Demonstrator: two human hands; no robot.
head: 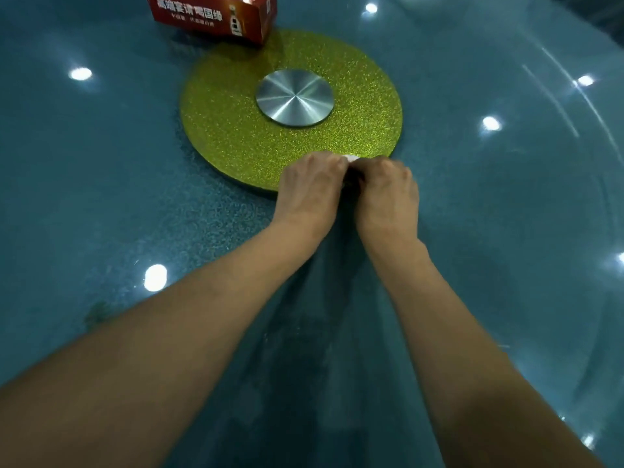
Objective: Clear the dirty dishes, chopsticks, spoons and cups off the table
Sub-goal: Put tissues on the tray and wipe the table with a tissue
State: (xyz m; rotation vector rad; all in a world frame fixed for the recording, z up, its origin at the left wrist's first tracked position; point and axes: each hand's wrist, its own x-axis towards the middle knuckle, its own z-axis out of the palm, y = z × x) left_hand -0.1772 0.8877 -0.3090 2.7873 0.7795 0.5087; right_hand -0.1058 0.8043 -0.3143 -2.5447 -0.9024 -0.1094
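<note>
pinching a small white scrap between curled fingertips of left hand and right hand, both equally near, lying at the near rim of the gold disc on the table.

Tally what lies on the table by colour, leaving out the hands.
Red: 1, the box
Gold: 1, the glitter disc
Silver: 1, the metal hub at its centre
White: 1, the small thing pinched between left hand and right hand
Total: 4
</note>
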